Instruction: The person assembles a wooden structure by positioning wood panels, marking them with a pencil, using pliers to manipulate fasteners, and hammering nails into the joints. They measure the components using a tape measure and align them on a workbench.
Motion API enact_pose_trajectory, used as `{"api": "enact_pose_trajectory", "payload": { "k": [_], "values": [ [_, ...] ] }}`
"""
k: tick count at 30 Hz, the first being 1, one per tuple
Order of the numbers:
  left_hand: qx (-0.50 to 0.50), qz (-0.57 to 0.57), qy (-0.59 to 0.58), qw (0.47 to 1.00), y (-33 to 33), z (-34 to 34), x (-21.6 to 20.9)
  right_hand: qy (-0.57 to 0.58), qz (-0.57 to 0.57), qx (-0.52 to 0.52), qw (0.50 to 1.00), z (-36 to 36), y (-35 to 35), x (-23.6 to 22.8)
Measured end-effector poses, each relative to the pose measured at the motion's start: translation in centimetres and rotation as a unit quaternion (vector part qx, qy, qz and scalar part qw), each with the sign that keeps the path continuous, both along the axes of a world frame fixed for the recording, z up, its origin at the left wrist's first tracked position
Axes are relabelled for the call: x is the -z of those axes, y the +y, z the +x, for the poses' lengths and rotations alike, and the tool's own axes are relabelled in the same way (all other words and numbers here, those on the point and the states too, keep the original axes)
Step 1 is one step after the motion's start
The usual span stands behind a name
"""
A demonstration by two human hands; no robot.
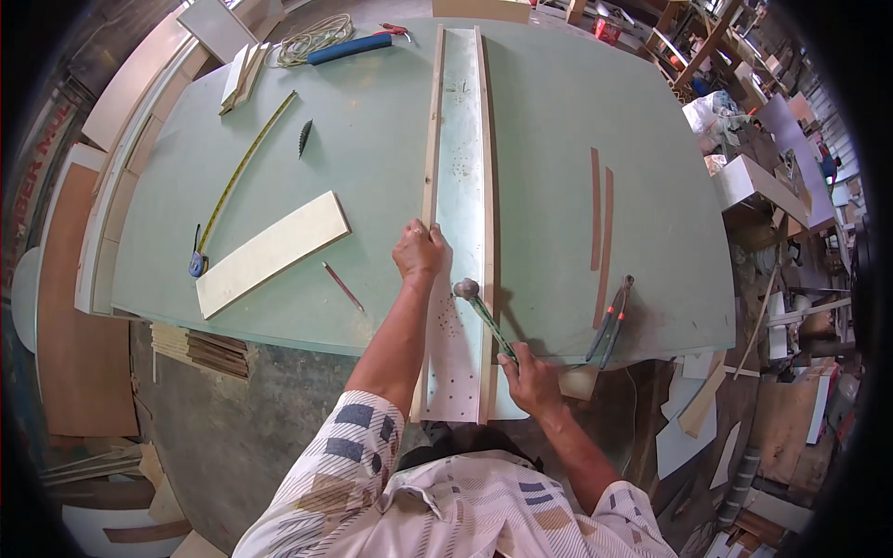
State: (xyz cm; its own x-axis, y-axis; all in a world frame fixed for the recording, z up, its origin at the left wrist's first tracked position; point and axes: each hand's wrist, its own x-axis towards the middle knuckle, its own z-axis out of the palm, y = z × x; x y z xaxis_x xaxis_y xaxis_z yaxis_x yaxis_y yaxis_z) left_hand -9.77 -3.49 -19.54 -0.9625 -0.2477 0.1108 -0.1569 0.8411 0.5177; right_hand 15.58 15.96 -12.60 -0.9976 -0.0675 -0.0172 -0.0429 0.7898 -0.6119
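Note:
A long pale panel [459, 205], edged by two upright wooden strips, runs lengthwise down the table and past its near edge. My left hand [419, 249] is closed on the left wooden strip [431, 167] about midway along; its fingertips are partly hidden, so a small nail there cannot be ruled out. In my right hand [535, 381] is a hammer [490, 325], gripped by its green handle. The hammer head hovers over or rests on the panel, between the strips; I cannot tell which. Small dark dots and scattered bits mark the panel's surface.
Left of the panel lie a pale board [273, 256], a pencil [343, 286], an extended tape measure [244, 167] and a blue cylindrical tool [350, 48]. To the right are two thin brown strips [603, 232] and red-and-black pincers [610, 324]. Offcuts crowd the floor around the green table [539, 186].

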Motion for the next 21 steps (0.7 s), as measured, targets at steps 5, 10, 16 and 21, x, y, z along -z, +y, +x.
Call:
{"api": "enact_pose_trajectory", "payload": {
  "k": [5,10,16,21],
  "values": [
    [-0.003,-0.009,0.000,1.000,0.0,0.1,0.1,-0.010,0.056,-0.012,0.998,-1.3,-0.6,0.8],
    [-0.004,-0.010,0.007,1.000,0.0,-0.1,0.3,0.009,0.011,0.003,1.000,-0.6,-0.3,-1.7],
    [-0.004,-0.008,0.002,1.000,0.0,0.1,0.2,0.112,-0.042,0.000,0.993,0.0,-0.9,-1.3],
    [-0.009,-0.014,-0.010,1.000,-0.1,0.0,-0.5,-0.005,0.062,0.029,0.998,-2.0,-1.8,-0.5]
  ]
}}
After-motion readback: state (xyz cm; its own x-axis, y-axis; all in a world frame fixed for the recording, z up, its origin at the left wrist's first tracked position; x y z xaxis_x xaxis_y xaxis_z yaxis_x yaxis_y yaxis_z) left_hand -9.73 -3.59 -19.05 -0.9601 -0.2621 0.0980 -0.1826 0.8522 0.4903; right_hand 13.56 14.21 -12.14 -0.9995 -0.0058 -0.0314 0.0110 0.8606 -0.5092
